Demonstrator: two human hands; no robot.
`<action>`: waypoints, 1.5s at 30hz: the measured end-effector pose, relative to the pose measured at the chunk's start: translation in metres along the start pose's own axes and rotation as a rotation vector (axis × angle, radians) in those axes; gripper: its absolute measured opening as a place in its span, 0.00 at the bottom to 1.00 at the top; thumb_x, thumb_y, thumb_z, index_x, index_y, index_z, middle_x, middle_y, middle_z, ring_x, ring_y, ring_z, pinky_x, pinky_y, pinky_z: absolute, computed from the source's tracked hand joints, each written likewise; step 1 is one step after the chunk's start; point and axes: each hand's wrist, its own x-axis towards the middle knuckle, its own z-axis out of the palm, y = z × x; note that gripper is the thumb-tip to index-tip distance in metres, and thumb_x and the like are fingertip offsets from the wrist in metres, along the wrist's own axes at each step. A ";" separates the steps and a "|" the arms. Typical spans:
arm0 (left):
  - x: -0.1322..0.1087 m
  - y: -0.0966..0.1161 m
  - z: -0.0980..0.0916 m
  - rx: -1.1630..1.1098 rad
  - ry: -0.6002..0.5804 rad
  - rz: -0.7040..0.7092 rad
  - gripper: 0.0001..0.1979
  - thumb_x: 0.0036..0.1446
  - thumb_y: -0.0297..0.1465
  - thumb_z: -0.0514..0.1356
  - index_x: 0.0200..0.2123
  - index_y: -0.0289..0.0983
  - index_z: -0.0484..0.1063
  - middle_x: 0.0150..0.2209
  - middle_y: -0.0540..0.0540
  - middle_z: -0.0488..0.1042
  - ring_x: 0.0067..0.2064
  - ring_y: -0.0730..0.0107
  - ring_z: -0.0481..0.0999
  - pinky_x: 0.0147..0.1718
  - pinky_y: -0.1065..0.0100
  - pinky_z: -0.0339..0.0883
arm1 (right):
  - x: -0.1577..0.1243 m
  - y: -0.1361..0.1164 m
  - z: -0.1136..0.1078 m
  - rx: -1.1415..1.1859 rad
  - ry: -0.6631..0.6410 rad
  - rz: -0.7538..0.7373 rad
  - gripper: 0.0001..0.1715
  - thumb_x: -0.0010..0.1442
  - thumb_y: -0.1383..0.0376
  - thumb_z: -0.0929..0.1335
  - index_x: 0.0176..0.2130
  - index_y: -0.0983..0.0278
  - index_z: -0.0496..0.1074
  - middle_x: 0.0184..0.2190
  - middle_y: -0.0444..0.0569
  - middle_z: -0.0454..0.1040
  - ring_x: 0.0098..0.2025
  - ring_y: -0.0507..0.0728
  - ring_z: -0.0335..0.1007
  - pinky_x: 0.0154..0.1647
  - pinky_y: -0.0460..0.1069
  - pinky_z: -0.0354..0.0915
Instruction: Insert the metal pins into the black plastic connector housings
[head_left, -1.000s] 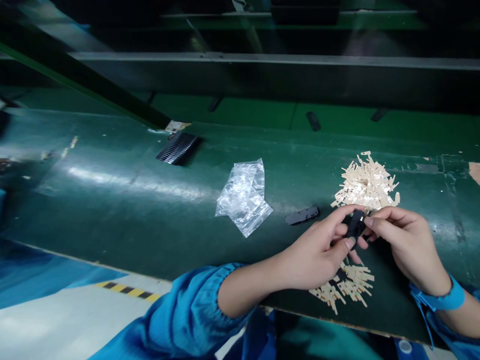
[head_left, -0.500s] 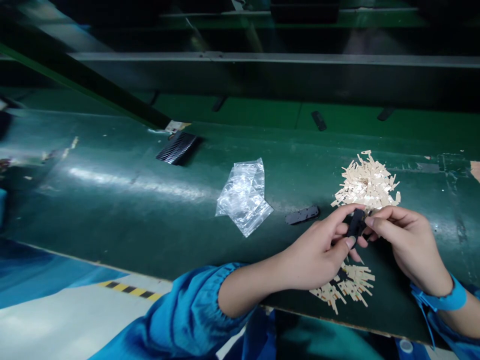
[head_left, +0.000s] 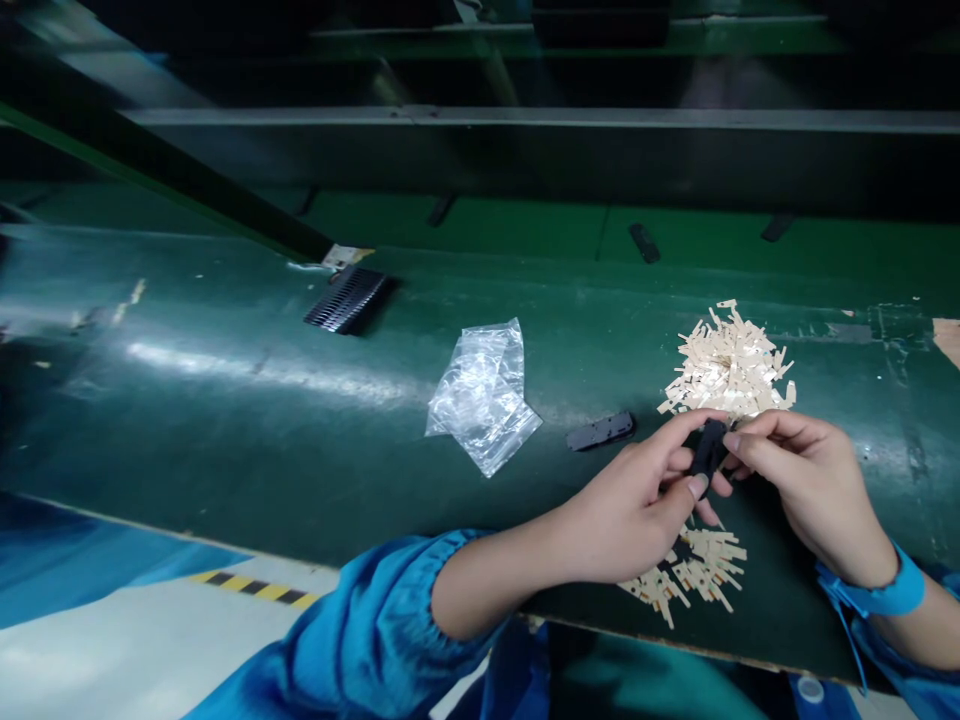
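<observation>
Held in my left hand is a small, oblong black plastic part, gripped between thumb and fingers above the bench. My right hand is closed in a pinch at the right side of that part; whatever its fingertips hold is too small to name. Just beyond my hands lies a heap of cream-coloured flat strips. A smaller pile of similar strips sits below them, near the bench's front edge. Left of my left hand rests a dark oblong piece.
Clear plastic bags lie mid-bench on the green surface. Farther left is a black ribbed object beside a slanting post. Dark oblong pieces, one of them a black piece, lie along the green strip behind.
The view has shifted slightly. Both hands stay at the black part, which looks slightly turned; my right fingertips remain pressed at its side.
</observation>
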 end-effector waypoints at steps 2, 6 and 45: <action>0.000 0.001 0.000 0.007 0.001 0.000 0.28 0.70 0.26 0.51 0.71 0.40 0.53 0.44 0.41 0.75 0.41 0.62 0.81 0.40 0.61 0.76 | 0.000 0.000 0.000 0.000 0.003 -0.002 0.09 0.52 0.62 0.77 0.25 0.62 0.78 0.19 0.45 0.76 0.22 0.54 0.70 0.26 0.49 0.65; 0.000 0.002 0.000 0.010 0.004 0.006 0.28 0.70 0.26 0.52 0.71 0.40 0.53 0.44 0.40 0.75 0.41 0.63 0.81 0.39 0.62 0.76 | 0.001 -0.001 0.001 -0.005 0.001 0.005 0.09 0.52 0.62 0.77 0.25 0.62 0.78 0.19 0.45 0.76 0.22 0.54 0.69 0.25 0.49 0.65; 0.000 0.003 0.001 -0.019 0.006 -0.016 0.28 0.70 0.26 0.52 0.71 0.38 0.52 0.44 0.40 0.75 0.42 0.62 0.80 0.44 0.57 0.78 | 0.000 -0.014 0.006 0.053 -0.079 0.038 0.07 0.52 0.64 0.77 0.25 0.61 0.78 0.17 0.45 0.77 0.20 0.54 0.74 0.24 0.47 0.68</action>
